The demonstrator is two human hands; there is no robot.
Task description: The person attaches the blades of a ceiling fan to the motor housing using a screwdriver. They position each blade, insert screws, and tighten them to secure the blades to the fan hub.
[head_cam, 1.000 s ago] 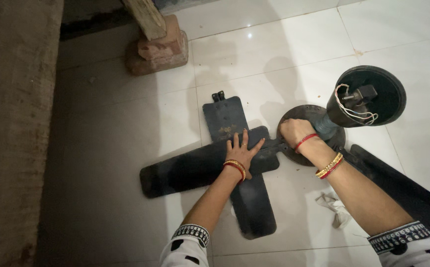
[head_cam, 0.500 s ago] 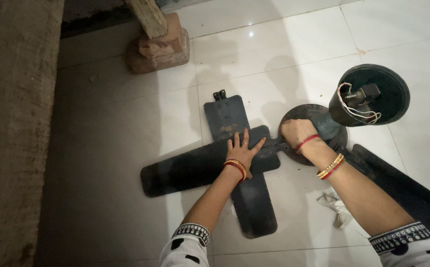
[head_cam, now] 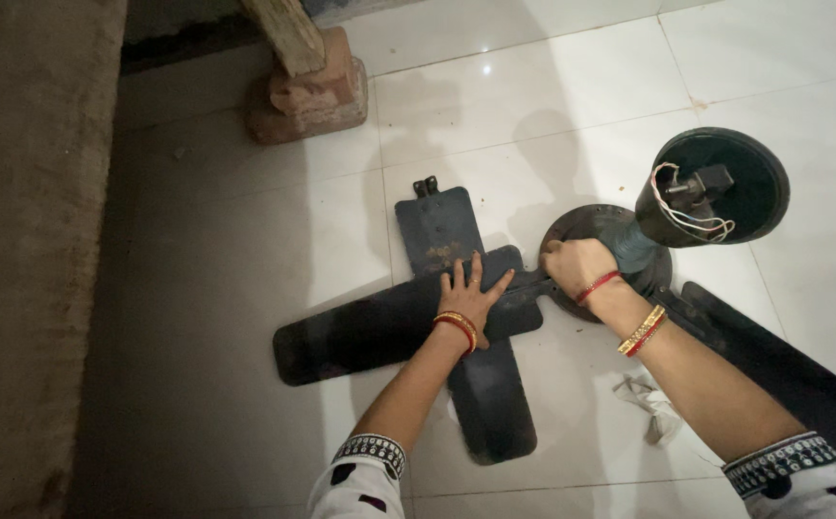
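Head view: almost nothing is seen to have shifted over the last second; only the frame has drifted slightly. Left hand [head_cam: 469, 293] is kept flat, fingers spread, pressed on the upper fan blade [head_cam: 389, 327] where it crosses the second blade [head_cam: 471, 336]. Right hand [head_cam: 577, 266] remains closed in a fist at the motor housing [head_cam: 620, 255], at 3 o'clock of the left; what is gripped cannot be told. Canopy cup with loose wires [head_cam: 711, 192] stands at 1 o'clock. Work is judged held steady at the blade joint.

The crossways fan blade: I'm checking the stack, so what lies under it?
Under the crossways blade lies a second blade, flat on the tiled floor. The left hand hides their crossing.
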